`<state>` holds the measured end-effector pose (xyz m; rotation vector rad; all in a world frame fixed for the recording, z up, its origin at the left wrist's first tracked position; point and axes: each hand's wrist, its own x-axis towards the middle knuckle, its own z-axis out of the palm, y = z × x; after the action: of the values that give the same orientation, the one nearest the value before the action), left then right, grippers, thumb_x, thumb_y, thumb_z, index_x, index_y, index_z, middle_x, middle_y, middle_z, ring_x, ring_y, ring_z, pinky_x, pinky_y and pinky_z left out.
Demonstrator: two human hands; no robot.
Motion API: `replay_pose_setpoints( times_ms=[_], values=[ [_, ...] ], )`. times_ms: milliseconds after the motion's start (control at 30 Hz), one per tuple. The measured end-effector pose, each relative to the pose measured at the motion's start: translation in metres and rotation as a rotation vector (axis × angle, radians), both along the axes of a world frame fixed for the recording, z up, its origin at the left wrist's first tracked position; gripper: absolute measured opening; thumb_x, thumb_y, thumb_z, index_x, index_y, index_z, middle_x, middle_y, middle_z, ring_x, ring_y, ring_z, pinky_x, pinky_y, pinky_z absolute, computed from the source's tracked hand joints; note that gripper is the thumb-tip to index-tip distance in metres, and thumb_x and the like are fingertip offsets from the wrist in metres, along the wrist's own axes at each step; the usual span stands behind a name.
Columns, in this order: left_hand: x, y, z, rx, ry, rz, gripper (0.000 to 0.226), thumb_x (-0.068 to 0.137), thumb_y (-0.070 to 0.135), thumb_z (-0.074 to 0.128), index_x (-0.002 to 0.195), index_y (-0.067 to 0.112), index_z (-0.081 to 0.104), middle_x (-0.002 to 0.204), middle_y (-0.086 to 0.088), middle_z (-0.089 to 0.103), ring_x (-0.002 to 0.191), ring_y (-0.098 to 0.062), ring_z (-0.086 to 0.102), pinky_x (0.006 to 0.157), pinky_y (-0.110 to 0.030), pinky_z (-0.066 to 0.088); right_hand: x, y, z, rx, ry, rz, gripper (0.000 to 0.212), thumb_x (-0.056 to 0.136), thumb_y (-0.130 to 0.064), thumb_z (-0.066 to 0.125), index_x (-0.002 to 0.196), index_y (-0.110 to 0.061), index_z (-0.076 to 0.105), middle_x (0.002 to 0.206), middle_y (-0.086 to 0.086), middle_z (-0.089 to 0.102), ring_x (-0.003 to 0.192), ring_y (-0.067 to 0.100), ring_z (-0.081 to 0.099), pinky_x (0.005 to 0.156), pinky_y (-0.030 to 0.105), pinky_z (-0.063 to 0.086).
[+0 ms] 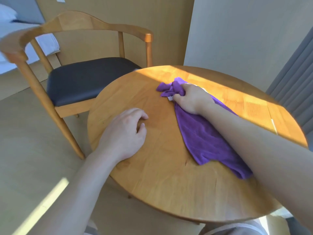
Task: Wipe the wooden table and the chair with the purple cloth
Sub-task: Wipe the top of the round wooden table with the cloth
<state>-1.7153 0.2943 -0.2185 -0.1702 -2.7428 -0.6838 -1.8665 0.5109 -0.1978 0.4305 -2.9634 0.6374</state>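
Observation:
A round wooden table (160,184) fills the middle of the view. A purple cloth (203,138) lies stretched across its right half, running from the far middle toward the near right edge. My right hand (191,97) grips the bunched far end of the cloth, fingers curled round it. My left hand (125,131) rests on the table's left part with loosely curled fingers and holds nothing. A wooden armchair (84,28) with a dark padded seat (88,78) stands just behind and left of the table.
A wooden wall panel stands behind the chair. A bed with white linen (6,19) shows at the far left. Grey curtains (294,65) hang at the right. Sunlight crosses the far side of the table and the floor.

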Motion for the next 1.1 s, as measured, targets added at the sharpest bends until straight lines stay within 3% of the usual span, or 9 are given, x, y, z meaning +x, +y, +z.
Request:
replay_pose_setpoints(
  times_ms=[233,300,333,400,500,667,800,900,1100],
  values=[
    [-0.001,-0.002,0.000,0.034,0.013,0.012,0.023,0.097,0.023,0.051,0.115,0.030,0.064,0.126,0.021,0.057,0.116,-0.003,0.050,0.093,-0.023,0.036,0.035,0.000,-0.003,0.040,0.101,0.084,0.024,0.091,-0.041,0.048,0.073,-0.027,0.040,0.083,-0.008,0.053,0.089,0.026,0.053,0.081,0.037,0.035],
    [-0.001,-0.001,0.001,0.043,0.024,0.007,0.023,0.096,0.023,0.052,0.114,0.029,0.064,0.124,0.020,0.058,0.115,-0.003,0.051,0.092,-0.025,0.038,0.061,0.000,-0.002,0.077,0.091,0.168,0.019,0.092,-0.040,0.047,0.088,-0.023,0.053,0.098,-0.005,0.061,0.105,0.026,0.055,0.093,0.038,0.037],
    [-0.001,-0.001,0.001,0.045,0.030,0.003,0.022,0.096,0.022,0.052,0.113,0.028,0.065,0.124,0.019,0.059,0.114,-0.004,0.051,0.093,-0.026,0.040,0.077,0.000,-0.002,0.103,0.088,0.210,0.031,0.091,-0.041,0.045,0.105,-0.019,0.060,0.116,0.000,0.064,0.119,0.026,0.054,0.103,0.039,0.036],
    [-0.002,0.000,0.003,0.038,0.036,-0.009,0.022,0.095,0.020,0.052,0.113,0.024,0.065,0.122,0.015,0.061,0.113,-0.007,0.053,0.095,-0.031,0.045,0.114,0.002,-0.001,0.115,0.073,0.290,0.060,0.086,-0.045,0.039,0.135,-0.015,0.056,0.147,0.002,0.054,0.140,0.020,0.043,0.118,0.039,0.028],
    [-0.003,0.000,0.005,0.029,0.029,-0.023,0.023,0.093,0.015,0.054,0.113,0.021,0.065,0.123,0.012,0.062,0.117,-0.011,0.053,0.101,-0.035,0.043,0.161,0.015,-0.003,0.086,0.065,0.397,0.067,0.085,-0.047,0.036,0.146,-0.022,0.049,0.157,-0.008,0.043,0.149,0.010,0.031,0.124,0.036,0.020],
    [-0.003,0.001,0.005,0.026,0.032,-0.020,0.024,0.093,0.013,0.053,0.112,0.021,0.065,0.123,0.011,0.062,0.116,-0.012,0.053,0.101,-0.035,0.042,0.134,0.017,0.004,-0.037,0.026,0.419,0.056,0.080,-0.042,0.046,0.128,-0.021,0.064,0.141,-0.007,0.060,0.135,0.009,0.049,0.113,0.032,0.036],
    [0.002,0.000,0.002,0.031,0.031,-0.004,0.023,0.096,0.019,0.051,0.113,0.026,0.064,0.123,0.017,0.059,0.094,-0.005,0.050,0.088,-0.026,0.038,0.062,0.010,0.009,-0.051,-0.019,0.094,0.039,0.077,-0.050,0.044,0.096,-0.022,0.064,0.097,-0.004,0.068,0.094,0.022,0.061,0.085,0.042,0.050],
    [0.004,-0.001,0.002,0.038,0.026,-0.005,0.023,0.096,0.019,0.050,0.112,0.026,0.065,0.123,0.016,0.060,0.109,-0.007,0.054,0.090,-0.027,0.041,0.031,0.007,0.002,-0.022,-0.005,-0.044,0.025,0.084,-0.050,0.051,0.079,-0.026,0.055,0.083,-0.006,0.063,0.085,0.026,0.060,0.071,0.039,0.046],
    [0.005,-0.002,0.004,0.033,0.025,-0.005,0.023,0.097,0.019,0.049,0.113,0.026,0.065,0.123,0.014,0.060,0.113,-0.010,0.054,0.091,-0.029,0.043,0.074,0.005,0.001,0.058,0.089,0.102,0.019,0.090,-0.041,0.047,0.078,-0.027,0.045,0.094,-0.006,0.055,0.098,0.024,0.055,0.085,0.035,0.034]
  ],
)
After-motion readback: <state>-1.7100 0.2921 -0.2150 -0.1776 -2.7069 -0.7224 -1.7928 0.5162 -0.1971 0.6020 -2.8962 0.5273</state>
